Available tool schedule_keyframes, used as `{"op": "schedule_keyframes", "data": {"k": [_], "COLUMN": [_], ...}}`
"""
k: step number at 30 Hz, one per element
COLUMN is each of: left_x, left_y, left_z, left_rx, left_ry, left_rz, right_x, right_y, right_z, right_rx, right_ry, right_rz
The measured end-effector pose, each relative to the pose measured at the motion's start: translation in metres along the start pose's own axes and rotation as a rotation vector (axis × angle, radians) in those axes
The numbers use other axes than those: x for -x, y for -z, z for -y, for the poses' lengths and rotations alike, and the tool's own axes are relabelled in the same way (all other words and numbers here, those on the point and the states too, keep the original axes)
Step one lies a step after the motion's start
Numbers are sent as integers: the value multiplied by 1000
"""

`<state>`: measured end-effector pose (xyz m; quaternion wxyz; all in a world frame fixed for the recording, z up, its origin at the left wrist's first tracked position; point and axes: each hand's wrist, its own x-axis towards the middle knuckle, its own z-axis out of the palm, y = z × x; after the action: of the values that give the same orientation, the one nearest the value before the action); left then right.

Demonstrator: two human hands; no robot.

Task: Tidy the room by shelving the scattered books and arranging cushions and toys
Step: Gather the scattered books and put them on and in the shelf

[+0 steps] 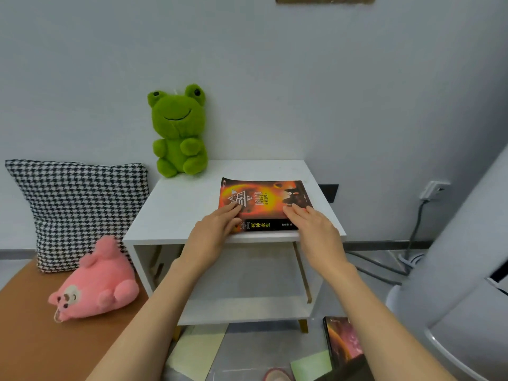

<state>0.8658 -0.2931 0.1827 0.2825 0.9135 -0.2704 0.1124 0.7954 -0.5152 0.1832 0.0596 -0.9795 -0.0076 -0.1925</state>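
An orange-covered book (pixel 265 196) with a black spine lies flat on the white side table (pixel 178 207), near its front edge. My left hand (pixel 217 229) rests on the book's left front corner, fingers straight on the cover and thumb at the spine. My right hand (pixel 313 229) lies flat on its right front corner. A green frog plush (pixel 178 130) sits upright at the table's back, against the wall. A pink plush (pixel 96 287) lies on its side on the brown bench (pixel 33 339), in front of a houndstooth cushion (pixel 74 207) that leans on the wall.
On the floor below the table lie a dark book (pixel 345 342), a pale green book (pixel 198 353) and another green sheet (pixel 312 365). A large white appliance (pixel 461 284) stands at the right, with cables (pixel 412 243) running to a wall socket. The table has an open lower shelf (pixel 242 306).
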Motion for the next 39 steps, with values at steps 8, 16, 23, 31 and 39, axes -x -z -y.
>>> {"op": "schedule_keyframes", "data": {"k": [8, 16, 23, 31, 39], "left_x": [-53, -118, -145, -163, -167], "left_y": [-33, -67, -74, -79, -82], "left_z": [4, -2, 8, 19, 21], "left_rx": [68, 61, -6, -8, -6], "left_ry": [99, 138, 114, 107, 125], "left_rz": [-63, -37, -32, -17, -55], "right_x": [-46, -94, -124, -140, -146], "right_y": [-31, -52, -59, -64, -65], "right_z": [-32, -58, -74, -78, -78], "right_rx": [-218, -153, -225, -215, -171], "right_ry": [-219, -324, -310, -323, -341], "right_rz": [58, 80, 30, -13, -21]}}
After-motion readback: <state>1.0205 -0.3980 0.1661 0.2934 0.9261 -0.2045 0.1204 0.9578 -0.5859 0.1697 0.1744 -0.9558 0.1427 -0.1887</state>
